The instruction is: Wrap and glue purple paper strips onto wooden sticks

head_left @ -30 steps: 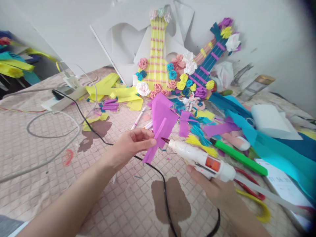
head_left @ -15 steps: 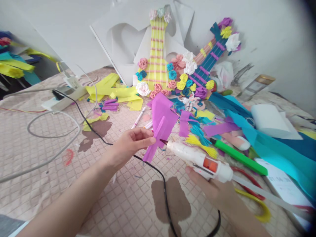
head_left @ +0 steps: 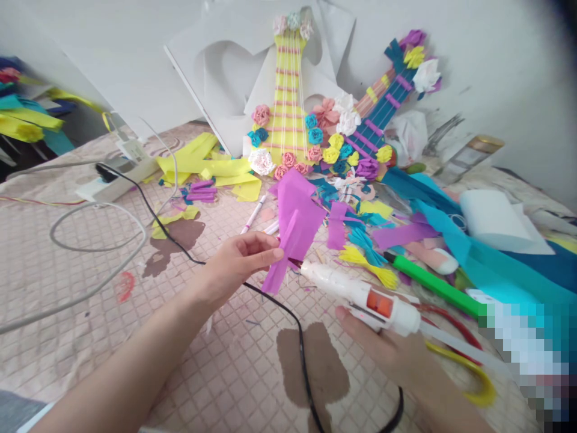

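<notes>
Between thumb and fingers, my left hand (head_left: 246,260) pinches a folded purple paper piece (head_left: 300,210) with a narrow strip lying over it. My right hand (head_left: 387,349) is wrapped round a white glue gun (head_left: 347,285) with an orange part in its body. The gun's dark nozzle tip is at the purple paper, just right of my left fingertips. Whether glue is coming out is too small to tell. A long clear glue stick extends from the rear of the gun.
Paper-flowered yellow (head_left: 288,102) and blue (head_left: 383,114) guitar shapes lean at the back. A black cable (head_left: 300,337) crosses the checked tabletop (head_left: 225,361). Right are a green marker (head_left: 437,285), yellow-handled scissors (head_left: 482,385) and blue paper (head_left: 500,270). A power strip (head_left: 108,183) lies left.
The glue gun in my right hand has shifted slightly left, its nozzle closer to my left fingertips. My left hand has barely moved and keeps its pinch.
</notes>
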Available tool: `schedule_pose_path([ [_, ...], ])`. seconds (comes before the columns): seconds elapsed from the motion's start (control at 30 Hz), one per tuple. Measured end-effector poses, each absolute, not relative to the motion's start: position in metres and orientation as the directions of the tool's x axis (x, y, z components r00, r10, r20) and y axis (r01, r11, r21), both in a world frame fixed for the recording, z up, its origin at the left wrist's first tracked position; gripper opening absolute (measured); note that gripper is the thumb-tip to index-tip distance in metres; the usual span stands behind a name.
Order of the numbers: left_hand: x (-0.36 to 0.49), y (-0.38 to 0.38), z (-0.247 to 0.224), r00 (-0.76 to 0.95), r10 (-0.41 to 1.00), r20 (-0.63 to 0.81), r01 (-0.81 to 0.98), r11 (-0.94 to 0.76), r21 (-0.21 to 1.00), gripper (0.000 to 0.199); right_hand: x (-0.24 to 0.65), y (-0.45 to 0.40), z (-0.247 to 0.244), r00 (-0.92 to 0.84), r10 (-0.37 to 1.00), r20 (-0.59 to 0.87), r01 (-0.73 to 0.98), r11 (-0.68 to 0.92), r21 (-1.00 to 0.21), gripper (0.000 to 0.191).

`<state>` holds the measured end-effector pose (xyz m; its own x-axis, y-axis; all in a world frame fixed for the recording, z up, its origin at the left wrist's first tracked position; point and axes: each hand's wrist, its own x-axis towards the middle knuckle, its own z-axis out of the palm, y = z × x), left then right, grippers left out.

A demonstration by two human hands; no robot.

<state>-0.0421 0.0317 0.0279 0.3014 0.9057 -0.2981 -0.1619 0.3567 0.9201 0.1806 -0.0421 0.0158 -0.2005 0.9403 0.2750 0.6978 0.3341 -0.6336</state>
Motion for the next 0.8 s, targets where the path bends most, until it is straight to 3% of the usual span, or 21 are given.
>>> schedule_pose_path([
  [0.43, -0.0431, 0.0322, 0.0264, 0.287, 0.91, -0.299, -0.223, 0.367, 0.903, 0.018, 0.1781, -0.0424, 0.0164, -0.22, 0.904, 0.366, 0.691, 0.409, -0.595, 0.021],
  [0.8, -0.0434, 0.0324, 0.0272, 0.284, 0.914, -0.289, -0.234, 0.359, 0.904, 0.016, 0.1742, -0.0412, 0.0183, -0.236, 0.894, 0.382, 0.676, 0.433, -0.596, 0.015],
])
